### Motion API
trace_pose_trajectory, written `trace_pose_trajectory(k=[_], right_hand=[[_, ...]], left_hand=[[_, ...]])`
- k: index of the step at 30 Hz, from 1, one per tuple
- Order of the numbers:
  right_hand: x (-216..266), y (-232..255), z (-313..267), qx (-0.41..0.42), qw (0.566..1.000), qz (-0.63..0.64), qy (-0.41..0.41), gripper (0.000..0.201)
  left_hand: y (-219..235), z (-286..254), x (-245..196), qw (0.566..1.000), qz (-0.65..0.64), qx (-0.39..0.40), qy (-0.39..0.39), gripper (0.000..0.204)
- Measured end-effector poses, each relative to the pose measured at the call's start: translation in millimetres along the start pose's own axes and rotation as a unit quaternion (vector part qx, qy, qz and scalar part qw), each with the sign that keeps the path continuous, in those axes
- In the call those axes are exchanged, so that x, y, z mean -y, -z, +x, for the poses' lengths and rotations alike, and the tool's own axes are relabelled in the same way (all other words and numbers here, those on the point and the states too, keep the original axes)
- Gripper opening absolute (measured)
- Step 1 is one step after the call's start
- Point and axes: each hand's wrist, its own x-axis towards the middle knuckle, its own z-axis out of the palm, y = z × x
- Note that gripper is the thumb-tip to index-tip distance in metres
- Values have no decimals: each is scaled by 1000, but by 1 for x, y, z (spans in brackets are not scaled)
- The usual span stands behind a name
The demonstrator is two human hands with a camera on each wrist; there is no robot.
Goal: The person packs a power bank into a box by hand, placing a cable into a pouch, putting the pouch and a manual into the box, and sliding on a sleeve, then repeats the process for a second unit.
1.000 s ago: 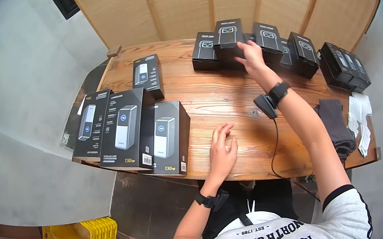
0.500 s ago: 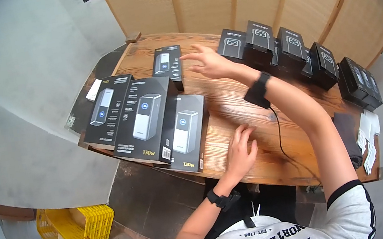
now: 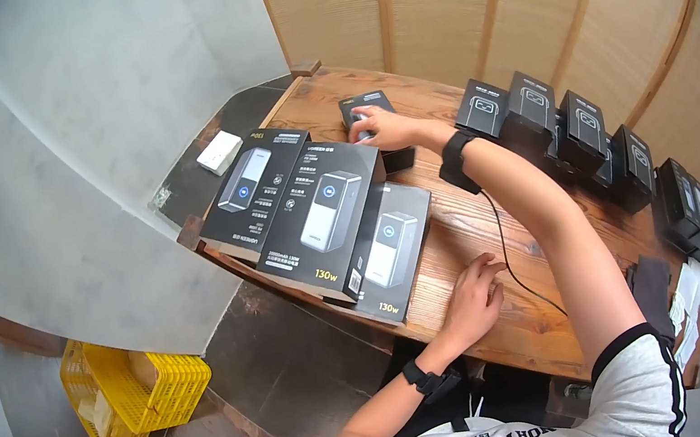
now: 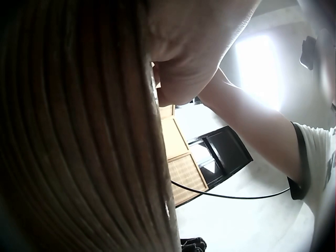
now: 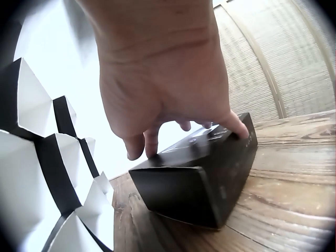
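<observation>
In the head view, the right hand (image 3: 388, 128) reaches over a small black box (image 3: 364, 103) behind three large black boxes (image 3: 284, 233) with pictures of a device. The right wrist view shows this hand (image 5: 163, 79) spanning the small box (image 5: 176, 193) from above, its fingers and thumb gripping opposite sides; part of the top is hidden. Low on the near side of the wooden table (image 3: 530, 341), the left hand (image 3: 471, 304) rests with loosely bent fingers, holding nothing. Only part of that hand (image 4: 189, 52) shows beside the table edge in the left wrist view.
Several smaller black boxes (image 3: 583, 131) line the table's far right. Dark cloth (image 3: 651, 288) and white papers (image 3: 692, 288) lie at the right end. A cable (image 3: 512, 261) crosses the table; a yellow crate (image 3: 135, 390) stands on the floor at left.
From the dark boxes at the right, the right hand has swung left to the lone small box and taken hold of it. The left hand stays on the table; the head view has turned left.
</observation>
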Motion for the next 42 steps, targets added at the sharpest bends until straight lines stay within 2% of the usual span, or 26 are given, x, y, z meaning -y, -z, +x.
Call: trace_pose_trajectory(k=[1,2,3,5,6,8,9,11,13,17,18,21,23,25,27,30,33,34,36,37,39,40,41,42], right_hand=[[-2,1,-7,-17,1000,-9,-17,34],[1,5,-23,-38,999,-21,-13,49],[-1,1,-34,-36,999,-21,-12,49],[-3,-6,-54,-170,978,-99,-68,74],[-4,-3,-58,-167,979,-99,-68,74],[-1,6,-65,-163,968,23,-191,96],[4,8,-70,-164,967,25,-192,96],[18,11,-85,-94,965,-42,-240,102],[35,6,-107,-95,966,-43,-237,100],[62,-3,-167,-128,959,-17,-253,94],[65,-6,-185,-131,958,-25,-254,95],[80,-12,-245,-130,950,-42,-280,96],[101,-11,-291,-127,947,-17,-296,96],[122,-18,-338,-136,941,-54,-306,94],[144,-23,-383,-151,937,-22,-314,92],[167,-41,-436,-172,929,-53,-324,91],[187,-55,-470,-220,915,7,-338,88],[191,-61,-478,-271,902,68,-329,88],[200,-77,-489,-376,854,165,-319,90],[202,-84,-493,-381,851,166,-322,90],[204,-103,-498,-487,768,209,-359,91],[198,-120,-500,-529,721,298,-333,92],[200,-123,-499,-532,717,301,-335,92],[203,-126,-496,-559,670,389,-296,94]], left_hand=[[1,0,-2,1000,-15,4,11,33],[3,1,-3,999,-31,9,20,32],[1,1,-2,999,-31,7,22,32],[-3,0,1,1000,-9,-4,6,31],[-3,0,2,1000,-14,-6,6,30],[-3,0,4,1000,-18,-7,8,30],[-3,0,4,1000,-19,-6,6,29],[-5,0,6,999,-27,-1,17,28],[-6,0,9,1000,-10,-17,-11,28],[-5,-1,7,998,-59,-8,27,26],[-5,0,8,999,-37,-18,-2,27],[-2,0,4,999,-31,-11,11,28],[-5,-2,8,997,-46,-54,11,33],[0,1,-1,992,-69,-102,-11,41],[2,0,-7,992,-28,-121,3,49],[-2,5,-16,995,-48,-78,37,51],[-16,15,-10,997,-72,-13,36,51],[-21,19,-5,996,-86,19,26,51],[-25,26,-13,996,-68,30,43,51],[-27,30,-17,996,-49,35,61,50],[-30,38,-18,998,-28,37,41,47],[-28,42,-23,997,5,67,32,41],[-25,45,-27,994,38,97,23,36],[-25,46,-30,994,19,102,33,33]])
